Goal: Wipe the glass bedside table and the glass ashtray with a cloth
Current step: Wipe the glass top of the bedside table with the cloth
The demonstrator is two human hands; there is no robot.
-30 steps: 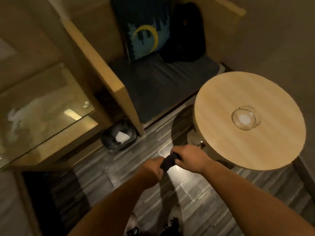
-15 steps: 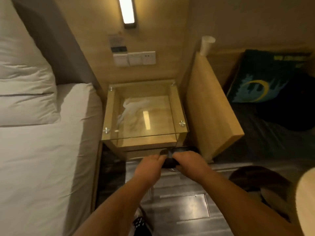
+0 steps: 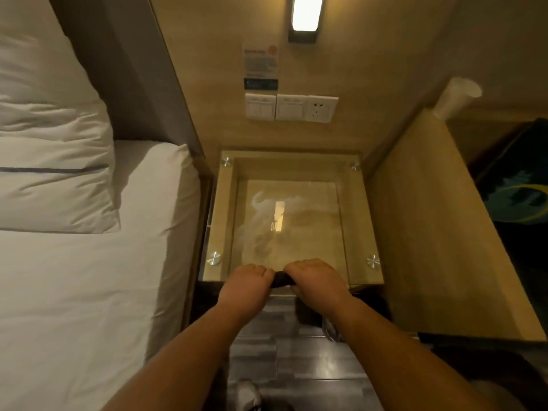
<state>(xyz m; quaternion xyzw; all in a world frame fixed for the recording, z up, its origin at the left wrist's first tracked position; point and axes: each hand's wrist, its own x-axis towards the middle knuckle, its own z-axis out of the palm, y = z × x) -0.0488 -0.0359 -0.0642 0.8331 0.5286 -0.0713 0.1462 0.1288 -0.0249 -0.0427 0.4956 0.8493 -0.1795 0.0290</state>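
While we're looking straight down at the bedside table (image 3: pixel 357 221), both hands sit right at its near edge, around 6 o'clock from the middle of the glass top. Our left hand (image 3: pixel 244 287) and right hand (image 3: pixel 315 284) are curled into fists around a dark cloth (image 3: pixel 281 282), one at each end, with only a short bit of it showing between them. The cloth hangs just at the front rim of the glass; can't tell if it's actually touching. The glass has whitish smeary streaks across the middle, plus a reflection of the wall lamp (image 3: pixel 304 17), which is up at 12 o'clock. Four shiny metal studs sit in the corners of the top. The ashtray isn't anywhere in view. At 9 o'clock there's the bed (image 3: pixel 89 292) with a white pillow (image 3: pixel 50 161), and at 3 o'clock a wooden panel (image 3: pixel 430 232). Switches and a socket (image 3: pixel 292 107) are on the wall above the table, and a paper cup (image 3: pixel 456 97) stands at about 2 o'clock.
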